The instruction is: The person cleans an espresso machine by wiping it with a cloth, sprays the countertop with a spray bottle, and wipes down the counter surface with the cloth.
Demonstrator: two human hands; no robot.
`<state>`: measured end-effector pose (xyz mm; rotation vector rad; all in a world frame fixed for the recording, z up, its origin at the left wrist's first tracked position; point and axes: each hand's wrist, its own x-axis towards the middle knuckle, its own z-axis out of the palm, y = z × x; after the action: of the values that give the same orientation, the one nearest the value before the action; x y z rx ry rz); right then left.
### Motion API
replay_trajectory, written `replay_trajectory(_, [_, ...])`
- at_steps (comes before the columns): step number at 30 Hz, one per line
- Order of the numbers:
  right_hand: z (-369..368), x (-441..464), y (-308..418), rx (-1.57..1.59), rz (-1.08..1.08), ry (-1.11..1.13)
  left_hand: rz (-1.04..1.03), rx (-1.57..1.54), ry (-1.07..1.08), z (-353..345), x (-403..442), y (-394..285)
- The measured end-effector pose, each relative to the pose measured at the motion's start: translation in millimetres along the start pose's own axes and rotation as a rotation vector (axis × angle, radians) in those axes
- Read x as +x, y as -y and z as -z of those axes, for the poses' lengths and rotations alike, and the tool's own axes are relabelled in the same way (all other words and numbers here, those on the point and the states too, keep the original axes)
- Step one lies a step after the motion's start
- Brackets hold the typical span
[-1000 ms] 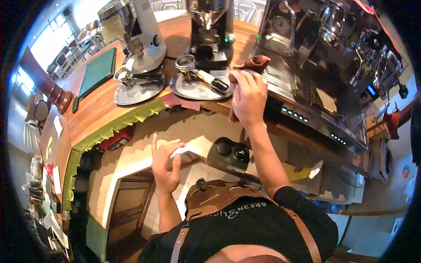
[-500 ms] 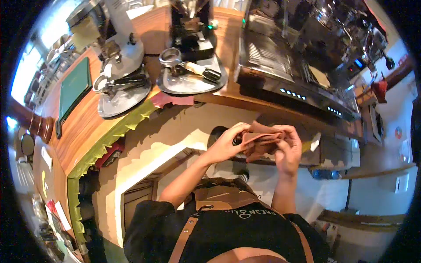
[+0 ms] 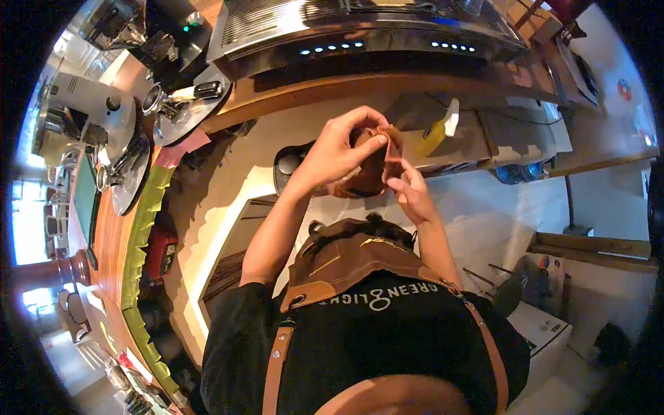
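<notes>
A folded reddish-brown cloth (image 3: 392, 158) is held up in front of my apron (image 3: 346, 252), below the front edge of the counter. My left hand (image 3: 344, 146) pinches its upper edge between thumb and fingers. Lower down and to the right, my right hand (image 3: 413, 192) grips the cloth's bottom end with bent fingers. Part of the cloth is hidden behind my left hand, and its underside blends with the brown things beyond it.
An espresso machine (image 3: 373, 52) with lit buttons stands on the wooden counter. To its left, portafilters (image 3: 190, 93) rest on trays by two grinders. A yellow spray bottle (image 3: 434, 136) stands on a lower shelf. Yellow notes (image 3: 142, 256) line the counter's left edge; a white box (image 3: 539, 328) sits lower right.
My view has turned right, so the machine now lies straight ahead. The cloth, earlier spread apart between both hands, is now held upright and narrower, with my right hand lower.
</notes>
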<state>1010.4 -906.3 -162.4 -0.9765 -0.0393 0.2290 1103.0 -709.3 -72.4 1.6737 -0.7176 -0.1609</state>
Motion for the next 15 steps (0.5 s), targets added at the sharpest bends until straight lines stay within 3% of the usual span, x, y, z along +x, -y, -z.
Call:
replay_trajectory(1, [14.3, -1.3, -3.6, -0.136, -0.033, 0.067, 0.047, -0.05, -0.026, -4.7, 6.4, -2.8])
replay_trajectory(4, [14.7, 0.2, 13.2, -0.122, -0.019, 0.034, 0.245, -0.409, -0.248, -22.2, 16.6, 12.2])
replay_trajectory(5, [18.3, 3.8, 16.7, -0.182, -0.05, 0.006, 0.247, -0.401, -0.268, -30.8, 9.3, 35.9])
replay_trajectory(7, [41.6, 10.1, 7.8, -0.275, -0.076, 0.016, 0.7, -0.442, -0.366, -47.2, -19.3, 110.9])
replay_trajectory(10, [52.9, 8.0, 0.0, -0.329, -0.185, -0.137, 0.748, -0.511, -0.163, -108.3, -73.2, 155.0])
replay_trajectory(13, [63.1, 4.1, -8.1, -0.454, -0.216, 0.031, 0.664, -0.596, -0.253, -156.3, -81.7, 134.4])
replay_trajectory(14, [59.8, 1.4, -8.2, -0.604, -0.074, 0.062, 0.661, -0.602, -0.244, -149.1, -74.0, 101.2])
replay_trajectory(15, [62.2, 1.9, -6.9, -0.61, -0.085, 0.079, 0.66, -0.61, -0.265, -151.8, -73.5, 106.4])
